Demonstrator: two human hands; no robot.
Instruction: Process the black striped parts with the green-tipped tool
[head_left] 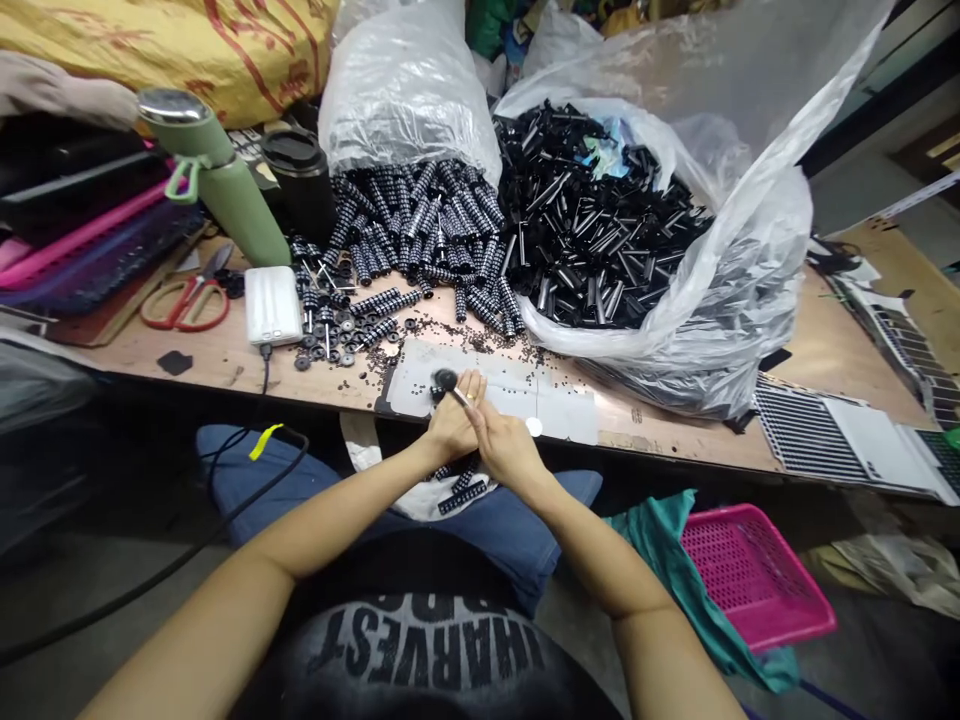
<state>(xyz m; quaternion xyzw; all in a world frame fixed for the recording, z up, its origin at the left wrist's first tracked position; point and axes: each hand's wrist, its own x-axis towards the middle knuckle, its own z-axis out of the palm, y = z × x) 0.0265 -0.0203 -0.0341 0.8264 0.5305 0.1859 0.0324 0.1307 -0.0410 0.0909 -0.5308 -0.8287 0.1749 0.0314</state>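
My right hand (511, 446) is closed round a thin metal rod with a black round cap (445, 380) at its far end. Beside it, my left hand (453, 424) is closed, its fingers curled near the rod. A bit of something black shows at its edge, but its grip is mostly hidden. Both hands are over the front edge of a pale plate (510, 372), strewn with tiny dark rings. Below them, several black rollers with white marks (463, 497) lie on a white cloth (420, 500) in my lap.
Behind the plate lies a heap of black-and-white rollers (412, 225). An open plastic bag (720, 310) of black tube-like parts stands to its right. Scissors (187, 302), a white box with a cable (273, 305) and a green bottle (225, 185) sit left. A pink basket (799, 610) is lower right.
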